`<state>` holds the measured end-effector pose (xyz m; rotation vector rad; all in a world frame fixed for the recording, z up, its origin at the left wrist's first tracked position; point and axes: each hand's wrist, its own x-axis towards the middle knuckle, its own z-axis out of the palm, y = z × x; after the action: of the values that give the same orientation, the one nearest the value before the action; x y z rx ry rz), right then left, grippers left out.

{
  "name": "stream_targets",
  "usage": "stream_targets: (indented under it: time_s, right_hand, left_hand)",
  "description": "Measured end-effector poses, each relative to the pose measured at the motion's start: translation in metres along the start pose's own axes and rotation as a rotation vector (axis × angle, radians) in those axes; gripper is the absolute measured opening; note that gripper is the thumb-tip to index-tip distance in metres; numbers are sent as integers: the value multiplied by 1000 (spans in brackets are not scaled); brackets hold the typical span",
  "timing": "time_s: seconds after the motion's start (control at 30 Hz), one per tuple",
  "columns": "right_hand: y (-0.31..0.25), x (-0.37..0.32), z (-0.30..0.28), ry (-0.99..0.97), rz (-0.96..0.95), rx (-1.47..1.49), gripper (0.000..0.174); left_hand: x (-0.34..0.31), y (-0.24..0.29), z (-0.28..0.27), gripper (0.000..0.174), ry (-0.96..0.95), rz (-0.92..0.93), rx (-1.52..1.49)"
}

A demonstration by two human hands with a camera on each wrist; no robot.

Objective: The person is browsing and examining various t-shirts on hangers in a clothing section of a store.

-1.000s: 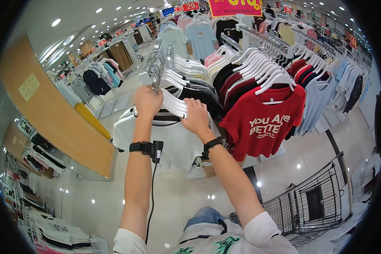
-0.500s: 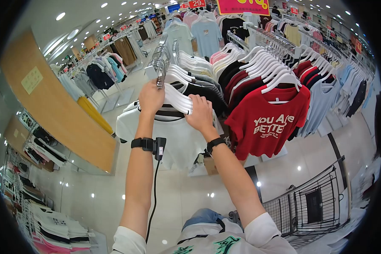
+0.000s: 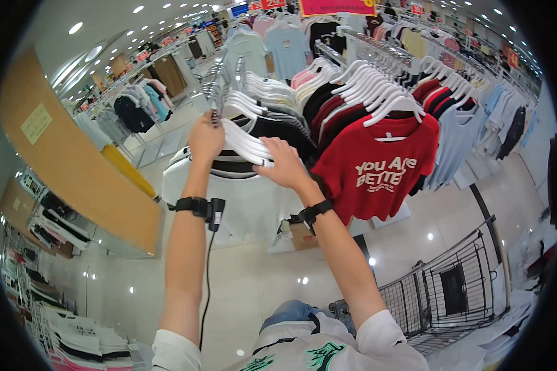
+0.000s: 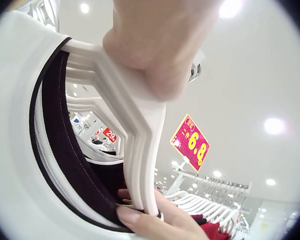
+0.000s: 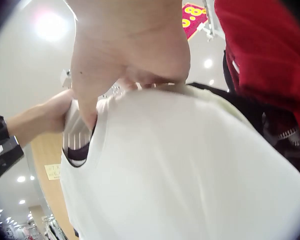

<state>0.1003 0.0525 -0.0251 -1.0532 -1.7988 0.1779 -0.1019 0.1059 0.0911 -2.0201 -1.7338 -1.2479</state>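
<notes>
Several white hangers (image 3: 244, 143) hang side by side at the near end of a metal rail, with a white shirt (image 3: 247, 201) in front. The left hand (image 3: 205, 137) grips the hangers at their tops, by the hooks. Lower on the same hangers, the right hand (image 3: 283, 163) pinches their right arms between thumb and fingers. The left wrist view has the hangers (image 4: 135, 135) stacked close together, the right hand (image 4: 162, 220) holding their ends. In the right wrist view the white shirt (image 5: 180, 160) hangs beneath the right hand (image 5: 132, 50).
A red shirt (image 3: 384, 170) hangs to the right, before more white hangers. A wire cart (image 3: 455, 290) stands at lower right. On the left is a wooden panel (image 3: 74, 154). A cardboard box (image 3: 304, 236) sits below the rail.
The head view has shifted a little, so hands and racks sit further left. Both hands keep their hold on the hangers; the right fingers now lie flatter over the hanger arms.
</notes>
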Motion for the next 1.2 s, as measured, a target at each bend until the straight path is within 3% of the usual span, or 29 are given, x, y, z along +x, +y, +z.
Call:
stream_targets:
  time_s: [0.07, 0.13, 0.23, 0.3, 0.33, 0.4, 0.47, 0.5, 0.6, 0.67, 0.73, 0.77, 0.87, 1.0, 1.2]
  right_hand:
    - [-1, -13, -27, -39, 19, 41, 83]
    - [0, -24, -61, 93, -8, 227, 71]
    - [8, -43, -134, 307, 148, 205, 34]
    - [35, -55, -186, 455, 285, 271, 24]
    - [52, -59, -215, 509, 383, 211, 22]
    - [91, -63, -259, 763, 285, -41, 27]
    - [128, -64, -293, 761, 319, -331, 39]
    - [139, -65, -303, 643, 308, -392, 52]
    - [155, -72, -301, 420, 257, -434, 59]
    - [151, -73, -301, 467, 203, -541, 51]
    - [135, -73, -305, 470, 411, -561, 40]
    - [133, -74, -301, 533, 282, -580, 32]
    - [133, -73, -306, 488, 371, -388, 31]
    - [171, -72, -335, 438, 307, -316, 29]
    - [140, -71, -387, 522, 314, -246, 24]
  left_hand:
    - [2, -1, 1, 40, -32, 3, -27]
    - [6, -6, 5, 41, -88, 5, -61]
    - [6, -6, 9, 43, -47, 57, -125]
    - [5, -7, 10, 43, -57, 68, -178]
    - [4, -7, 12, 43, -58, 62, -181]
    - [3, -8, 16, 44, -14, 71, -150]
    - [4, -7, 19, 44, -23, 58, -169]
    - [3, -7, 19, 44, -31, 54, -179]
    - [2, -1, 12, 45, -80, -19, -242]
    - [0, 2, 9, 45, -93, -46, -233]
    - [0, 4, 7, 45, -106, -76, -221]
    - [0, 5, 6, 45, -94, -65, -187]
    - [-2, 6, 5, 46, -106, -60, -146]
    - [-2, 9, 2, 47, -103, -67, -150]
    - [-3, 13, 0, 48, -102, -88, -107]
